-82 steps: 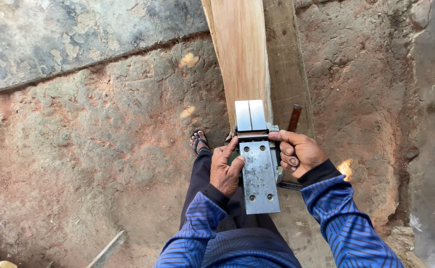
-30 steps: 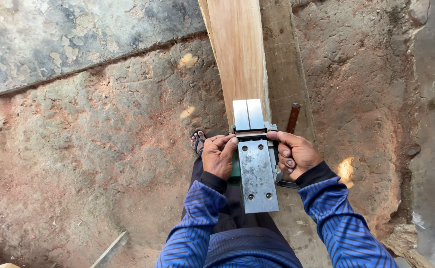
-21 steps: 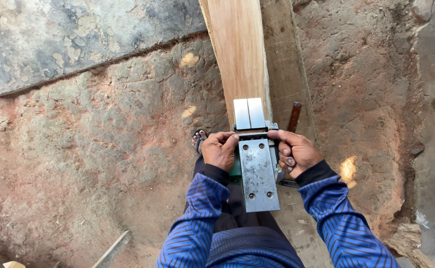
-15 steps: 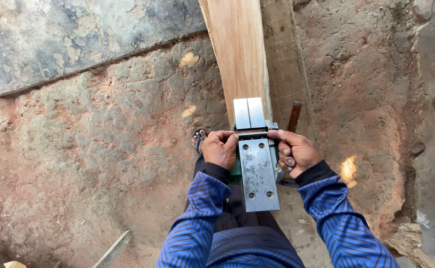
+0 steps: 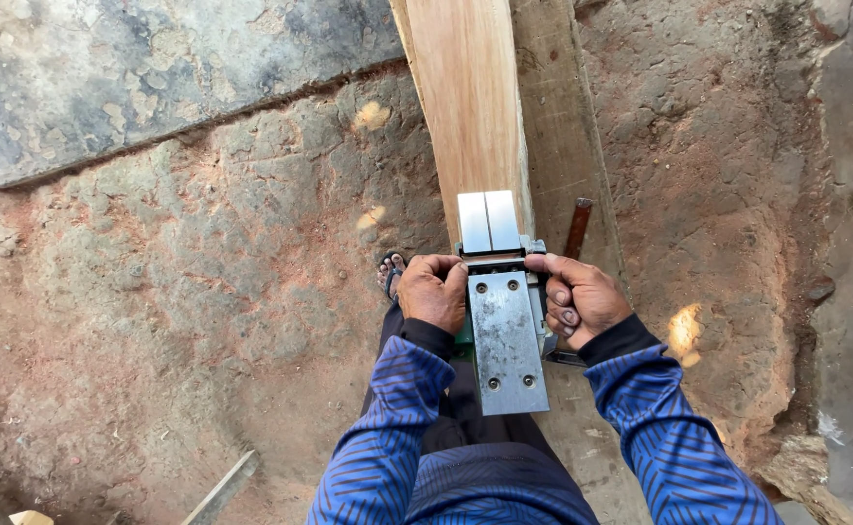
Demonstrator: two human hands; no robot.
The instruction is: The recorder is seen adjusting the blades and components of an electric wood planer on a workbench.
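Observation:
I hold an electric planer (image 5: pixel 504 326) upside down, its grey metal sole plate facing up, over the near end of a long pale wooden plank (image 5: pixel 467 107). My left hand (image 5: pixel 433 292) grips the planer's left side, fingers curled round the body. On the other side, my right hand (image 5: pixel 578 297) clasps the planer, thumb lying across the top near the blade gap. Both forearms wear blue patterned sleeves. The planer's underside and handle are hidden.
A second, darker plank (image 5: pixel 563 146) lies beside the pale one on the right. A rusty metal bar (image 5: pixel 577 228) rests on it. The ground is rough reddish earth with a grey slab (image 5: pixel 135 78) at top left. My sandalled foot (image 5: pixel 390 275) shows beneath. A wood strip (image 5: pixel 220 489) lies lower left.
My left hand has shifted up the planer's side, from beside the plate's middle to near its front end. The planer and right hand have stayed almost still.

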